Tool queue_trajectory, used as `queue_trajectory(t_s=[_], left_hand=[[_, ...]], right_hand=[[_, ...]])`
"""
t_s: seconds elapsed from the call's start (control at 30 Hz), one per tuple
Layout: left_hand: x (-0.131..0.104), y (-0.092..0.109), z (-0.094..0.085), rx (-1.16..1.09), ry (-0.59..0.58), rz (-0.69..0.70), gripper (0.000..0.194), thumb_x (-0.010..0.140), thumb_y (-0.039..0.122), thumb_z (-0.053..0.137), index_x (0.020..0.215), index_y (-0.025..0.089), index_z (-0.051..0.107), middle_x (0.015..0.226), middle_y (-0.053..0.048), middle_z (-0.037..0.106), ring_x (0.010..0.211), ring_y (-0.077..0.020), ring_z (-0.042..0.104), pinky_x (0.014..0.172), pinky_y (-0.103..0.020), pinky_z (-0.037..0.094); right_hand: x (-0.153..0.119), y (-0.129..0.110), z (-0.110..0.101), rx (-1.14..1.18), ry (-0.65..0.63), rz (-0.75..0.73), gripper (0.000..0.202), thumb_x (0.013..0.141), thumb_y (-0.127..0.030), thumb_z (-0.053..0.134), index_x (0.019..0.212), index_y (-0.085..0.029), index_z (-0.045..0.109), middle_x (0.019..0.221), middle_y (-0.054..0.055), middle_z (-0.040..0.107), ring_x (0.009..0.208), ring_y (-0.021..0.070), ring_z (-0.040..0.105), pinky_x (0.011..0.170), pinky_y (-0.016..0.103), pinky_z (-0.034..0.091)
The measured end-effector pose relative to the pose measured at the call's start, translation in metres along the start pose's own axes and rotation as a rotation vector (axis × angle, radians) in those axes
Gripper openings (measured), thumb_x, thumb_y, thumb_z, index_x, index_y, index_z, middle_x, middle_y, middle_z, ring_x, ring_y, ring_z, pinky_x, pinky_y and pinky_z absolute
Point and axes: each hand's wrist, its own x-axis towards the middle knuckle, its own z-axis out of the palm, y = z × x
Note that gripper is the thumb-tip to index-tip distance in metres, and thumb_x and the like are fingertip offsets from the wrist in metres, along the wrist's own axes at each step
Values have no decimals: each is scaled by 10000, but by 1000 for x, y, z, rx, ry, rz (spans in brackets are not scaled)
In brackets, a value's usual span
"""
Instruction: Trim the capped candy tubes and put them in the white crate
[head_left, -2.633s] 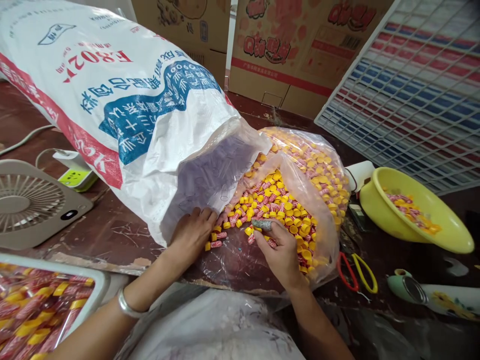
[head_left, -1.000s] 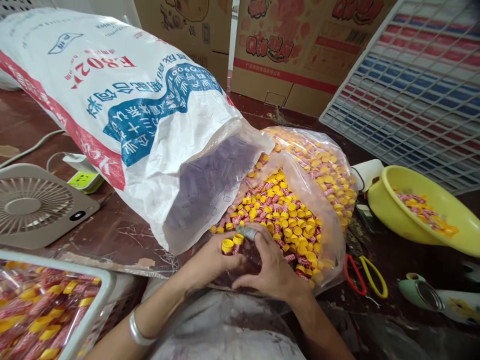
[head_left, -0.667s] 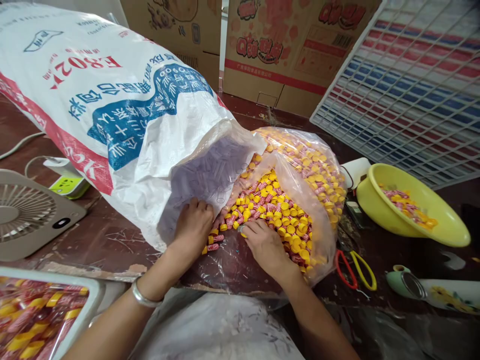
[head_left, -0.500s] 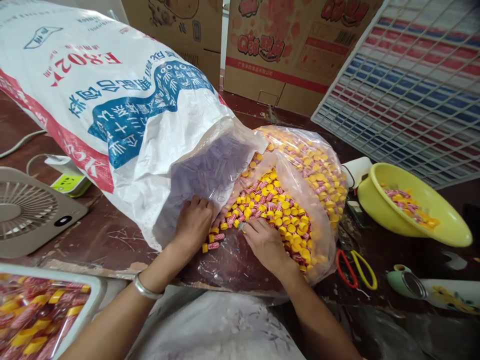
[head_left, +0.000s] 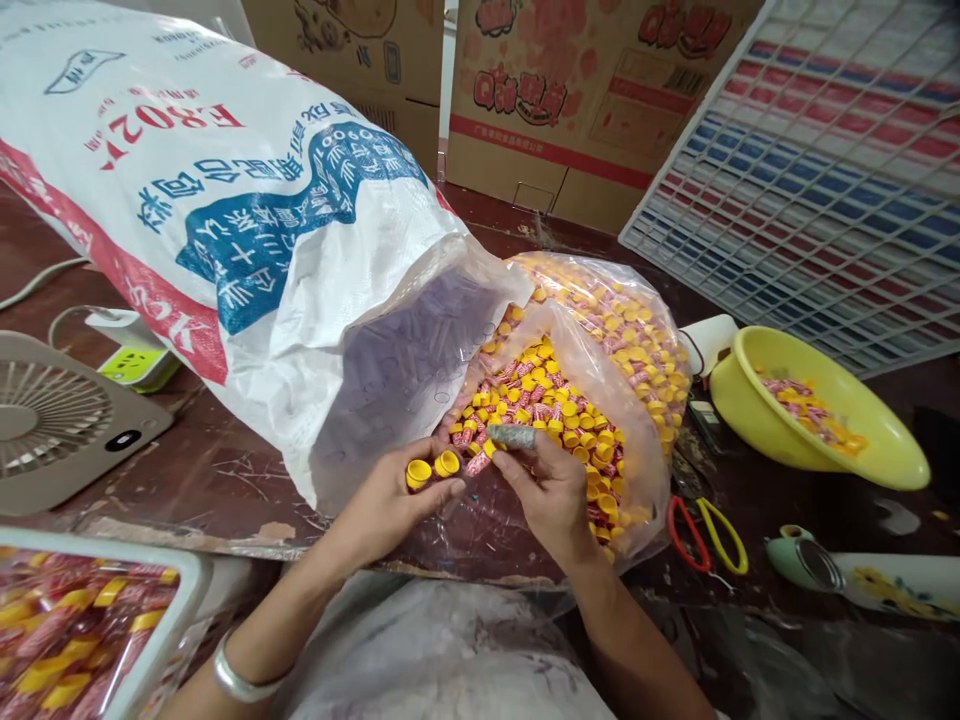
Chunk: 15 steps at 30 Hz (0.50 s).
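My left hand (head_left: 394,500) is closed around two small yellow-capped pieces (head_left: 418,475), held side by side, caps up. Between the thumb and fingers of my right hand (head_left: 547,490) is a small red-and-white patterned piece with a yellow cap (head_left: 478,462). Grey tape wraps one finger of that hand. Behind both hands, a clear plastic bag (head_left: 637,420) lies open and full of the same capped pieces (head_left: 551,405). To the left, the mouth of a white woven sack (head_left: 330,350) gapes, with clear plastic tubes (head_left: 420,345) inside.
A tray (head_left: 191,590) of filled, yellow-capped tubes stands at front left, below a fan (head_left: 67,430). On the right are a yellow bowl (head_left: 795,440), scissors (head_left: 705,540) and a flowered flask (head_left: 892,585). Cartons (head_left: 570,130) and a wire rack (head_left: 795,190) stand behind.
My left hand has come out from the sack's mouth toward me and now holds capped pieces. My right hand has lifted slightly and turned, with a capped piece now showing in its fingers.
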Motion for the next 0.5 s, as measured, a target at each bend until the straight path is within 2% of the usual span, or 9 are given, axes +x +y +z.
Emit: queue_trajectory(t_s=[0.1,0.2,0.3,0.4,0.5], left_hand=[[-3,-1,8,-241,22,-81,313,788,430,745,880,152,636,763,27,586,692,-118,506,629,-204,386],[-4,-3,16,-510,67,-145,329,732,405,809,844,143,645,746,23,605,681,-110,521,640,-199,414],[-5,-4,25,-756,108,-208,347,681,370,860,870,145,675,793,2,661,722,-122,579,694,-213,470],[-5,-7,37,-883,65,-291,428,641,378,889,942,140,700,822,-27,695,730,-147,627,712,-251,513],[-12,-10,37,-862,-37,-321,471,619,387,899,957,125,701,817,-45,700,712,-163,644,711,-279,531]], right_hand=[[-1,-10,-1,-116,-164,-110,155,943,-288,646,1083,-239,690,999,35,752,935,195,719,868,333,586],[-4,-12,0,-267,-295,-286,405,866,-353,737,1223,-213,607,1189,102,693,1174,269,629,1020,440,526],[-9,-8,7,-420,-242,-386,622,774,-412,809,1282,-183,531,1215,156,648,1222,321,578,1044,520,500],[-15,-7,15,-450,-153,-415,610,754,-428,810,1234,-180,527,1137,160,656,1148,330,611,1006,543,516],[-18,-12,14,-425,-213,-389,567,757,-403,811,1205,-194,533,1171,157,653,1172,323,609,1048,545,486]])
